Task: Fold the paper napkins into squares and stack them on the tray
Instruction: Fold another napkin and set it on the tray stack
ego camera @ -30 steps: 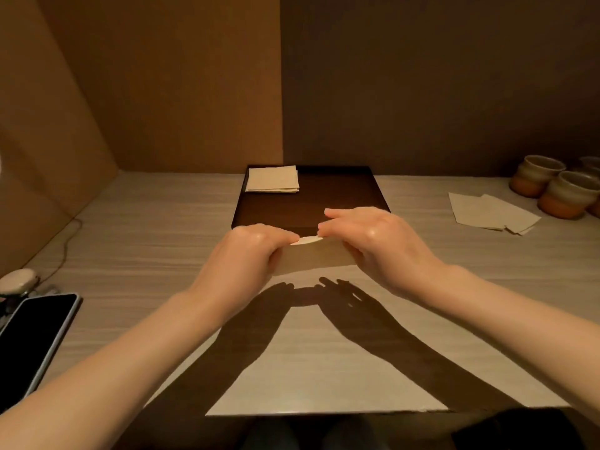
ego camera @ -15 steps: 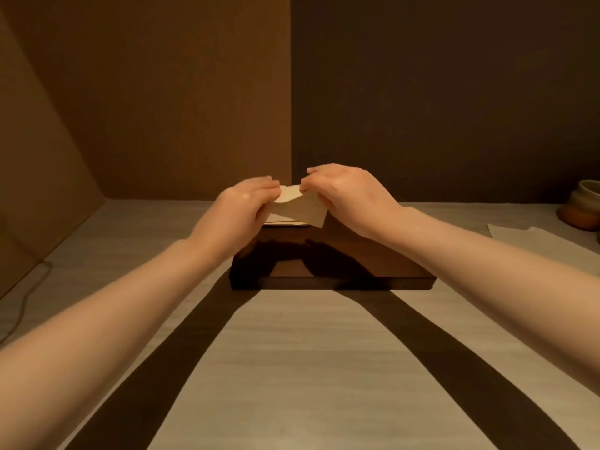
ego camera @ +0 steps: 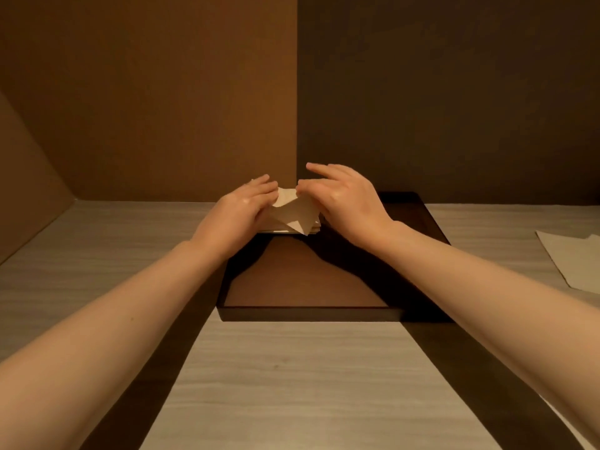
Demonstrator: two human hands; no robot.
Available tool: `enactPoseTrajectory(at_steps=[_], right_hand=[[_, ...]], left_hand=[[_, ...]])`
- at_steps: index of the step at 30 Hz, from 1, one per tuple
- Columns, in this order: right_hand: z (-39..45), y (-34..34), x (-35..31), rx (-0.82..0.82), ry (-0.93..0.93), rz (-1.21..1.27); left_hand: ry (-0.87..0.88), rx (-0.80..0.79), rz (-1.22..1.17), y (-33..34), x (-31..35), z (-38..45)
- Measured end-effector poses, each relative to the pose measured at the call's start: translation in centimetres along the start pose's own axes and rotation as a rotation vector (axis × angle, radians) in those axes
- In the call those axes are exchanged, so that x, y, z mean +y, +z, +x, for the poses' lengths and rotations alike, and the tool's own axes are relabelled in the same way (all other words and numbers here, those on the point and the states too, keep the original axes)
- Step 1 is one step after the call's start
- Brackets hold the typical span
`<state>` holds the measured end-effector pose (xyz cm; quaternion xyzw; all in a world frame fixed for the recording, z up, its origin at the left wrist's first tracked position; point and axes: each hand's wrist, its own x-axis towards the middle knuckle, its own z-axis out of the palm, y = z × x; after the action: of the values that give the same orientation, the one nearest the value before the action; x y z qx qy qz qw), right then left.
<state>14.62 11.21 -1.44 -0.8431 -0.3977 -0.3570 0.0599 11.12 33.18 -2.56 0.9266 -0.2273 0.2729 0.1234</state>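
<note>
Both hands have moved farther out since the earlier frame, and now the folded napkin is low over the stack at the tray's far left corner, about 11 o'clock on the tray. It hangs tilted, one corner pointing down, so it can land on the pile. At its left edge the left hand pinches it. At its right edge the right hand pinches too, pointer finger lifted. Both arms reach straight forward. More flat napkins lie on the worktop at 3 o'clock.
</note>
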Motion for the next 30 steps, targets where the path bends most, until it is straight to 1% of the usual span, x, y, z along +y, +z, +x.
enactPoseTrajectory(at_steps=[2, 5, 7, 9, 13, 16, 18, 19, 23, 24, 27, 30], right_hand=[[-0.2, 0.5, -0.2, -0.042, 0.067, 0.012], [0.3, 0.5, -0.3, -0.095, 0.270, 0.096], [0.7, 0.4, -0.3, -0.140, 0.374, 0.134], [1.1, 0.2, -0.4, -0.136, 0.442, 0.189], [2.0, -0.1, -0.5, -0.095, 0.481, 0.263], [2.1, -0.1, -0.3, -0.080, 0.388, 0.315], [1.7, 0.4, 0.0, -0.138, 0.336, 0.315], [1.3, 0.8, 0.0, -0.188, 0.328, 0.305], [-0.3, 2.1, -0.7, -0.452, 0.325, 0.261], [-0.5, 2.4, -0.9, -0.502, 0.327, 0.246], [-0.5, 2.7, -1.2, -0.579, 0.343, 0.216], [-0.3, 2.5, -1.6, -0.591, 0.349, 0.209]], left_hand=[[-0.062, 0.033, -0.058, 0.3, 0.0, 0.0], [-0.115, 0.121, -0.134, -0.1, 0.2, 0.4], [-0.112, 0.154, -0.158, -0.4, 0.2, 0.6], [-0.085, 0.177, -0.172, -0.8, 0.1, 0.7], [-0.007, 0.194, -0.149, -1.5, -0.1, 0.9], [0.018, 0.182, -0.102, -1.5, -0.5, 1.1], [0.043, 0.118, -0.058, -1.1, -0.9, 0.9], [0.052, 0.060, -0.038, -0.8, -1.1, 0.7], [0.023, -0.321, 0.056, 0.8, -1.5, 0.3], [0.000, -0.387, 0.076, 1.1, -1.6, 0.3], [-0.073, -0.475, 0.102, 1.3, -1.9, 0.8], [-0.122, -0.494, 0.134, 1.5, -2.3, 0.8]])
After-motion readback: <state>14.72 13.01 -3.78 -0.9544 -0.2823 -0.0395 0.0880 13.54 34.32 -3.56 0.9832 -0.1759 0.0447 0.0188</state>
